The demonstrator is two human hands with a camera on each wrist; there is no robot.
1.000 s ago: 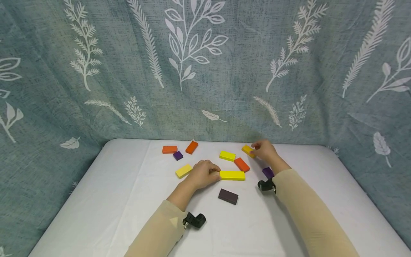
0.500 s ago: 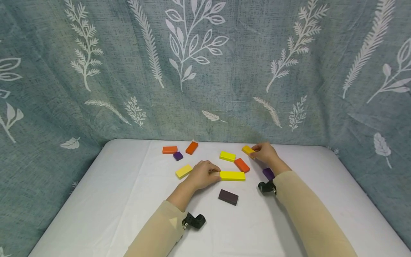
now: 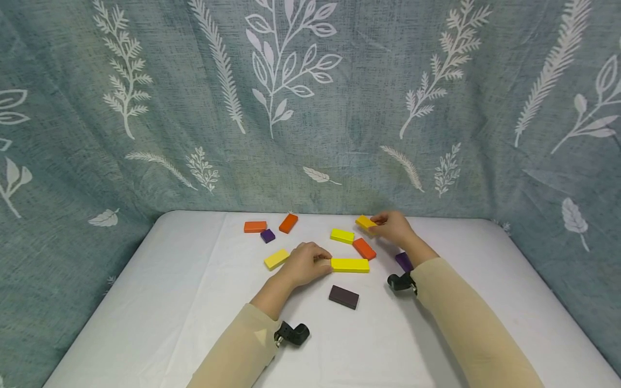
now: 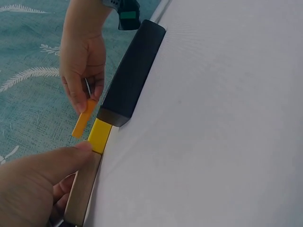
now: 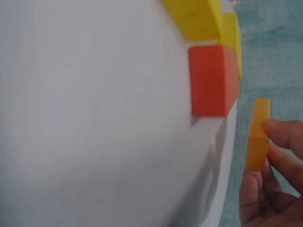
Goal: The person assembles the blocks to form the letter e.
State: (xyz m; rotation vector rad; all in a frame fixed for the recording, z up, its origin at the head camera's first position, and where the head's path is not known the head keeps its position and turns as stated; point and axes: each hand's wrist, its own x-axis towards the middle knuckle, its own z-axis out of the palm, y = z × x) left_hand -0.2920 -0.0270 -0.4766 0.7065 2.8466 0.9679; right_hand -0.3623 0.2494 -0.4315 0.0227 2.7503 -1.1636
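Observation:
My right hand (image 3: 395, 229) pinches an amber-yellow block (image 5: 258, 135) between thumb and fingers, near the table's far edge. Toward the middle, my left hand (image 3: 306, 264) bends over the left end of a bright yellow block (image 3: 350, 265). The left wrist view shows a tan block (image 4: 83, 189), hidden from the head view, with that hand's thumb and fingers around it. It lines up end to end with the yellow one. Just right of and behind the long yellow block lies an orange-red block (image 3: 364, 249), with a lemon-yellow block (image 3: 342, 236) close by.
A dark brown block (image 3: 344, 297) lies in front of the yellow one. Further left are a pale yellow block (image 3: 276, 259), a small purple block (image 3: 268, 236) and two orange blocks. Another purple block (image 3: 404, 262) sits beside the right sleeve. A leaf-patterned curtain hangs behind the white table (image 3: 194, 323).
My right hand has shifted slightly left with the amber-yellow block, bringing it closer to the lemon-yellow one. My left hand has stayed in place.

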